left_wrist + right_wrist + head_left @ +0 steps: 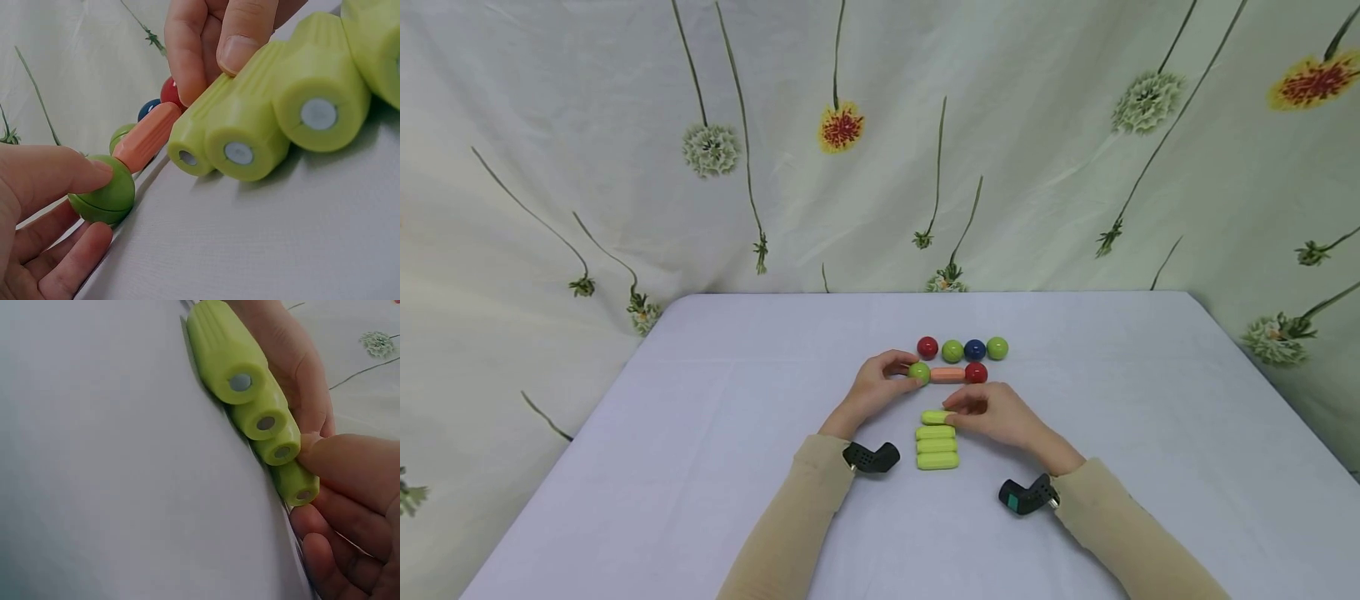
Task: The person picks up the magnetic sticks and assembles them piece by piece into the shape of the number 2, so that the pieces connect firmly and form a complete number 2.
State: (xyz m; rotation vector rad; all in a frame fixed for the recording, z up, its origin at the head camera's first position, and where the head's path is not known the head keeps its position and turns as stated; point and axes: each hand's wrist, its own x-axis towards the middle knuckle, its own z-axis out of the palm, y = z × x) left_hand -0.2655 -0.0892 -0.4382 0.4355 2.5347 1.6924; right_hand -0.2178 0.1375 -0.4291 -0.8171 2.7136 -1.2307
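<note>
My left hand [874,385] pinches a green ball [919,372] between thumb and fingers. An orange ribbed rod [947,375] runs from that ball to a red ball [976,372], the three in one line. Nearer to me, my right hand [1000,414] pinches the right end of the farthest yellow-green rod [934,417]. Just in front of it, more yellow-green rods [936,447] lie side by side in a stack-like row. Round grey metal discs show in the ends of the rods [240,382] in the right wrist view.
Behind the joined pieces, a row of balls holds a red ball [927,347], a green ball [952,351], a dark blue ball [975,350] and another green ball [997,347]. A white cloth covers the table [700,417]. A flower-printed curtain [880,192] hangs behind it.
</note>
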